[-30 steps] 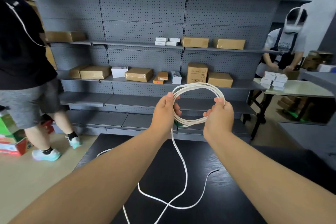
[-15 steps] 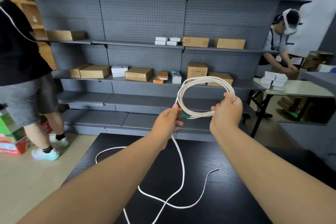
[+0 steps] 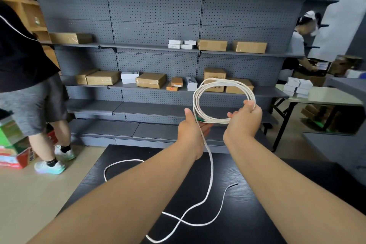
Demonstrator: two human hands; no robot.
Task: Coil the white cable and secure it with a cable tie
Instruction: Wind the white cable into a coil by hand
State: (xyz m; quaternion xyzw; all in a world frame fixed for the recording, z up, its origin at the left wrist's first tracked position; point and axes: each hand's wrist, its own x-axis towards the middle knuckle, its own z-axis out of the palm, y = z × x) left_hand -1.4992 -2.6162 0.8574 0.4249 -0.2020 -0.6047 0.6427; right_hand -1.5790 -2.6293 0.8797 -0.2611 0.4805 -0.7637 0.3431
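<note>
The cable was held as a coil of several loops above the far edge of the table. It was gripped at its right side by the right hand, fingers curled round the bundle. One strand was passed between thumb and fingers of the left hand; how tightly could not be told. The rest was hung down and laid in loose loops on the table. Shelving with boxes was seen beyond the table.

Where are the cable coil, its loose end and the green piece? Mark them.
Cable coil (image 3: 223, 81), head view, top arc.
Loose end (image 3: 229, 187), head view, near the tip.
Green piece (image 3: 199, 119), head view, visible middle.
</note>
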